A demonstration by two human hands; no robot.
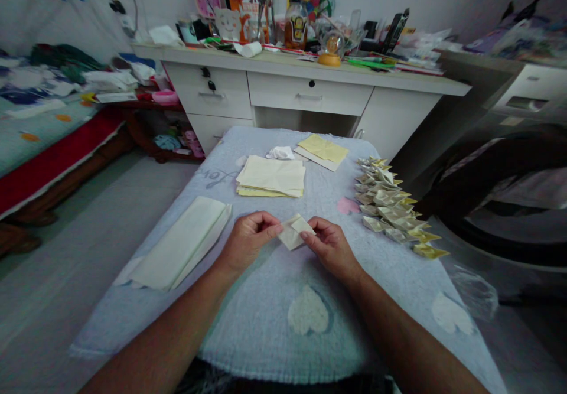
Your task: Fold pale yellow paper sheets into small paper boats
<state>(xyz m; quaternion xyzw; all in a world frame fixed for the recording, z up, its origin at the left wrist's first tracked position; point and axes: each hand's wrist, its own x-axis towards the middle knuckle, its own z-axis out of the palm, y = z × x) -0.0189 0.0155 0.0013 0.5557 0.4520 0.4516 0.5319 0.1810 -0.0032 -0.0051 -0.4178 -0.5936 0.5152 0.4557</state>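
Note:
Between my two hands is a small folded piece of cream paper (291, 237), tilted up over the cloth. My left hand (252, 234) pinches its left corner between thumb and fingers. On the other side, my right hand (330, 243) grips the right edge, thumb lying on the front. Beyond them lies a stack of cream and yellow paper sheets (271, 175). A long folded bundle of pale paper (183, 243) rests left of my left hand. Rows of folded paper boats (392, 205), mostly cream with some yellow, stand to the right of my right hand.
A blue cloth with hearts covers the table (261, 323). At its far side are yellow sheets (323, 150) and a crumpled white tissue (280, 153). A cluttered white desk (310, 93) stands behind, a washing machine (531, 104) at right, a bed (39, 128) at left.

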